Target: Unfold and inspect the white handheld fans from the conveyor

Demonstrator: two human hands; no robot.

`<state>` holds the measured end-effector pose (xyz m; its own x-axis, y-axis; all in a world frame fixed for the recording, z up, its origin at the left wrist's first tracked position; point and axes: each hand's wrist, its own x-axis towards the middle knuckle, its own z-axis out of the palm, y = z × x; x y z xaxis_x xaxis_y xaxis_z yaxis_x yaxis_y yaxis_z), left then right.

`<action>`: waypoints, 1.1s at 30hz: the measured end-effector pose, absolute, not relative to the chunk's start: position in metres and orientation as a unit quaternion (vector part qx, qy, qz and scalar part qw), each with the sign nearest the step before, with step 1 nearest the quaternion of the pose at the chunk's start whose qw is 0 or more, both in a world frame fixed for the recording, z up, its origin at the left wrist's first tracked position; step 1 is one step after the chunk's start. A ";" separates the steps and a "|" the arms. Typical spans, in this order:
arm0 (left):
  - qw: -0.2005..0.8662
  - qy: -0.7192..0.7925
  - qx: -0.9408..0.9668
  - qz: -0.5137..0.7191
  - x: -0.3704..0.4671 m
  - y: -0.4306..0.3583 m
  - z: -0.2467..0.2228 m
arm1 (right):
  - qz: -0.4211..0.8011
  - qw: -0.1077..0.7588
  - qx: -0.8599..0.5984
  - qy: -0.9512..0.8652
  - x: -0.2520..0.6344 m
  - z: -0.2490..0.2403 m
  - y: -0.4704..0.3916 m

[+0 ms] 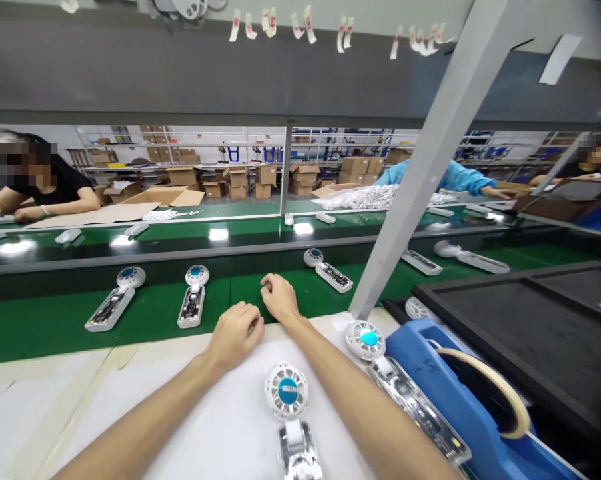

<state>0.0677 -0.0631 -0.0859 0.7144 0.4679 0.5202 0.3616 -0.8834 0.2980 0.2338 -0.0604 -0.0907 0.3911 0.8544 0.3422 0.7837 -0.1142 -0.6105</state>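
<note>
My left hand rests at the front edge of the white work surface with its fingers curled in; whatever is inside them, if anything, is hidden. Just beyond it, my right hand hangs over the green conveyor belt, also with curled fingers, their inner side out of sight. Between my forearms lies a small handheld fan, with a round white grille, blue centre and transparent handle. Another fan with an exposed circuit board lies right of my right forearm. Nearest my left hand on the belt is an open-handled fan.
More fans lie along the belt, including one at left and one at right. A slanted metal post rises on the right. Beside it sit a blue tape dispenser and a black tray. Co-workers sit across a second belt.
</note>
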 end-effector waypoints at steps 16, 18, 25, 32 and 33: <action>0.104 0.238 0.917 0.303 0.067 -0.064 -0.088 | 0.051 0.377 -0.738 -0.558 0.235 -0.093 -0.059; 0.104 0.239 0.917 0.303 0.067 -0.064 -0.088 | 0.049 0.377 -0.736 -0.560 0.235 -0.094 -0.058; 0.104 0.240 0.919 0.295 0.067 -0.063 -0.089 | 0.042 0.374 -0.738 -0.560 0.235 -0.095 -0.058; 0.112 0.244 0.918 0.293 0.067 -0.064 -0.089 | 0.015 0.360 -0.734 -0.576 0.234 -0.095 -0.059; 0.113 0.244 0.917 0.293 0.067 -0.064 -0.089 | 0.007 0.357 -0.734 -0.578 0.233 -0.094 -0.060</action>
<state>0.0668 -0.0638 -0.0893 0.7087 0.5149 0.4823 0.3820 -0.8548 0.3512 0.2333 -0.0602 -0.0942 0.3313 0.8532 0.4029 0.8437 -0.0766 -0.5314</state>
